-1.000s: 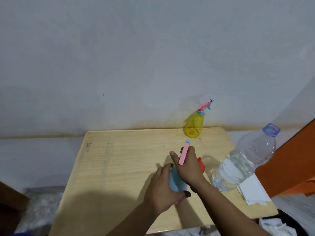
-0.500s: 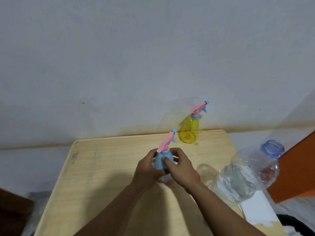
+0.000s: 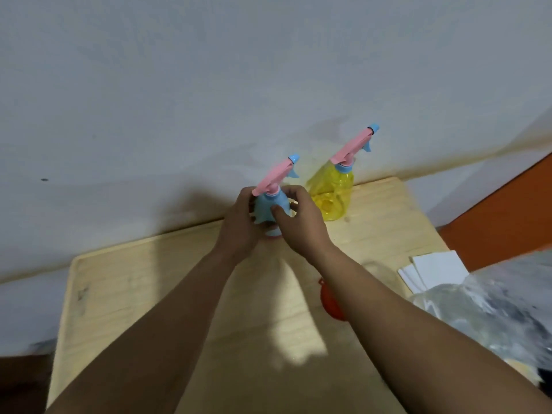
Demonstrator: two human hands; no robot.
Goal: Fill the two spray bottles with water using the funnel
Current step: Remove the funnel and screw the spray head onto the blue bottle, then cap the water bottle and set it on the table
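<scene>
The wall (image 3: 268, 85) fills the upper half of the head view, pale and plain, with a small dark speck at its left. Below it stands the wooden table (image 3: 125, 294), light in colour, its far edge set against the wall. At the right edge of the view lies the large clear water bottle (image 3: 493, 303), blurred and partly cut off by the frame. An orange surface (image 3: 501, 222) rises behind the table's right corner. White paper sheets (image 3: 439, 268) lie on the table's right side, just beside the water bottle. The yellow spray bottle (image 3: 331, 195) stands upright near the table's far edge, close to the wall, with its pink trigger head fitted and pointing up to the right. The blue spray bottle (image 3: 270, 209) is held upright above the table, just left of the yellow one, with its pink trigger head still on. The left hand (image 3: 239, 222) grips the blue bottle's body from the left, fingers curled round it. The right hand (image 3: 298, 222) grips the same bottle from the right, thumb on the front of its shoulder and fingers curled behind near the neck. The orange funnel (image 3: 330, 303) lies on the table, partly hidden by the right forearm.
</scene>
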